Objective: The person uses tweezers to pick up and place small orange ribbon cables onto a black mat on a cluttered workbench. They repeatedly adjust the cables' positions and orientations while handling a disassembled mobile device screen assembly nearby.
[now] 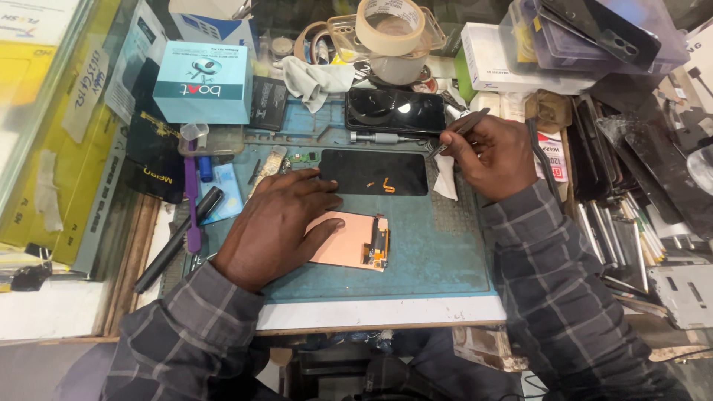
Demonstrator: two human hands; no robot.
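My left hand (278,223) lies flat on the blue work mat (445,252), its fingers pressing the left part of a copper-backed screen panel (355,239) with a small flex connector at its right edge. Just beyond it lies a black rectangular panel (375,172) with an orange flex mark. My right hand (486,152) holds metal tweezers (457,134), their tips near the black panel's upper right corner. A dark phone (394,111) lies behind, with a small screwdriver (382,137) in front of it.
A teal box (202,83) and a purple-handled tool (191,197) sit at the left beside a black pen-like tool (178,238). Tape rolls (390,30) stand at the back. Stacked phone screens and cases (631,148) crowd the right side. White boxes (497,59) lie behind my right hand.
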